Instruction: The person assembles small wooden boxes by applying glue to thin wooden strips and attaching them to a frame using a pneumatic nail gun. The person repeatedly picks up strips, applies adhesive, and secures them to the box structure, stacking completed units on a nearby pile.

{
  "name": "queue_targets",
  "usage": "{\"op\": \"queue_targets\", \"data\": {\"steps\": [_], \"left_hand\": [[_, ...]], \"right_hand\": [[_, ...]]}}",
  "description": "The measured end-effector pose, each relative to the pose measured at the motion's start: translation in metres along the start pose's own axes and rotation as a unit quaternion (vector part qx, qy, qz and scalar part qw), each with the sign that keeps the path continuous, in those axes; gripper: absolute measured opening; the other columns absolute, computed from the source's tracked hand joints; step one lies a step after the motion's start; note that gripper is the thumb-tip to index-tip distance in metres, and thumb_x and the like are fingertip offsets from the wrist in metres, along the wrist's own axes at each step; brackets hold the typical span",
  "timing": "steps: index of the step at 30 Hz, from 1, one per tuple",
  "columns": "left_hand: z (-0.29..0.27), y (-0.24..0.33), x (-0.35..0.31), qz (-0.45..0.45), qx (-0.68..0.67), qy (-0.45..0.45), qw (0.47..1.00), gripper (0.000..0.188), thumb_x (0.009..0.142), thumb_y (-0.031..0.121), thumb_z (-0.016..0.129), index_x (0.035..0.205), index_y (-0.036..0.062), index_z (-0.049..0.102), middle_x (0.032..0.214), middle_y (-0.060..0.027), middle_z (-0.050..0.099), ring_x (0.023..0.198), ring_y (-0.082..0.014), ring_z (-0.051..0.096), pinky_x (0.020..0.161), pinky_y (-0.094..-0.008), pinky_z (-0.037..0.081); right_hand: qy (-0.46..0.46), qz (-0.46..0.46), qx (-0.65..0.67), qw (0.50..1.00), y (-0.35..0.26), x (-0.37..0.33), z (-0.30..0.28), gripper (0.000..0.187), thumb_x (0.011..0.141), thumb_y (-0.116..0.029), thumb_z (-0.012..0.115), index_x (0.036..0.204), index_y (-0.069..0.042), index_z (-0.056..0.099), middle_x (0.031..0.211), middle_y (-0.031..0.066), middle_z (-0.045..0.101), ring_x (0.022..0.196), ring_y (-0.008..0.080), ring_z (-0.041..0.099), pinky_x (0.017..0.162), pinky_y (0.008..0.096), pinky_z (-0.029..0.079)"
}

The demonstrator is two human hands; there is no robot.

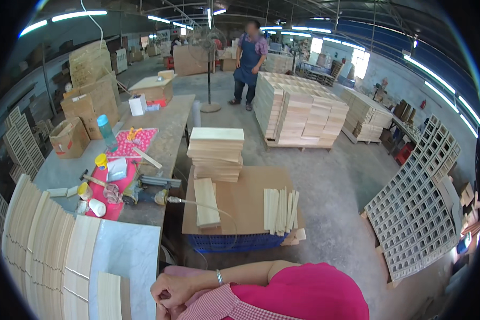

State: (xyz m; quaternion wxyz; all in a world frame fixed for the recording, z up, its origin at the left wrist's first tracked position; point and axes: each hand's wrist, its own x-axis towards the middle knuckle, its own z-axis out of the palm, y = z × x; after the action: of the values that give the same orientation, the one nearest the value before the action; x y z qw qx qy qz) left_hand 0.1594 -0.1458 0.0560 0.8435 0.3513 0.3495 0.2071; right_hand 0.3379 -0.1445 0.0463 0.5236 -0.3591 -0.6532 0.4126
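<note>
My right hand [174,288], with a silver bangle at its wrist, is curled closed at the lower edge, close against my body. Whatever lies in its fingers, if anything, is hidden. Just beneath it shows a small part of my left hand [172,311], its fingers mostly out of sight. Beside the hands, a pale wooden board [110,296] lies on a white marble-patterned sheet [130,242]. Rows of thin wooden panels [42,240] stand packed on edge to its left.
An air nail gun [138,195] with a hose rests on the workbench [177,114], near a hammer [93,180] and a blue bottle [106,132]. Ahead, cardboard [250,213] over a blue crate [240,244] carries stacked boards [216,154] and slats [280,210]. A person [249,64] stands beyond.
</note>
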Motion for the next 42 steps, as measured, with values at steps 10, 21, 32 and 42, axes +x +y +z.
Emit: {"op": "queue_targets", "data": {"steps": [10,21,32,42], "left_hand": [[-0.007,0.006,-0.007,0.049,-0.042,0.023,0.998,0.04,0.09,0.027,0.067,0.125,0.0087,0.058,0.112,-0.0068,0.066,0.101,-0.0199,0.066,0.085,-0.0342,0.056],[-0.019,-0.005,-0.046,0.103,-0.146,0.171,0.969,0.04,0.089,0.027,0.067,0.124,0.0094,0.057,0.111,-0.0053,0.066,0.101,-0.0191,0.066,0.086,-0.0338,0.057],[-0.13,-0.15,-0.177,0.319,-0.245,0.395,0.826,0.017,0.104,0.012,0.057,0.115,0.0021,0.064,0.098,-0.0053,0.067,0.088,-0.0142,0.063,0.079,-0.0316,0.052],[-0.128,-0.062,-0.156,0.205,0.227,0.68,0.666,0.027,0.093,0.017,0.074,0.112,0.0,0.069,0.096,-0.0034,0.066,0.084,-0.0121,0.062,0.073,-0.0288,0.05]], "right_hand": [[-0.072,-0.01,0.021,0.997,-0.013,0.014,0.018,0.012,0.075,-0.012,0.069,0.071,-0.002,0.066,0.065,0.0066,0.067,0.056,0.0116,0.058,0.051,0.0274,0.043],[-0.101,-0.071,-0.046,0.991,0.003,0.056,0.082,0.019,0.081,-0.02,0.064,0.073,-0.004,0.056,0.063,0.0174,0.057,0.057,0.0369,0.056,0.053,0.0443,0.042],[-0.563,-0.083,-0.147,0.809,0.005,0.04,0.212,0.044,0.092,-0.047,0.064,0.079,-0.005,0.068,0.083,0.0085,0.067,0.074,0.0279,0.068,0.065,0.0412,0.054],[-0.318,-0.114,-0.129,0.932,0.037,0.079,0.13,0.014,0.089,-0.021,0.07,0.085,-0.008,0.071,0.093,0.006,0.07,0.077,0.0248,0.067,0.069,0.0361,0.055]]}}
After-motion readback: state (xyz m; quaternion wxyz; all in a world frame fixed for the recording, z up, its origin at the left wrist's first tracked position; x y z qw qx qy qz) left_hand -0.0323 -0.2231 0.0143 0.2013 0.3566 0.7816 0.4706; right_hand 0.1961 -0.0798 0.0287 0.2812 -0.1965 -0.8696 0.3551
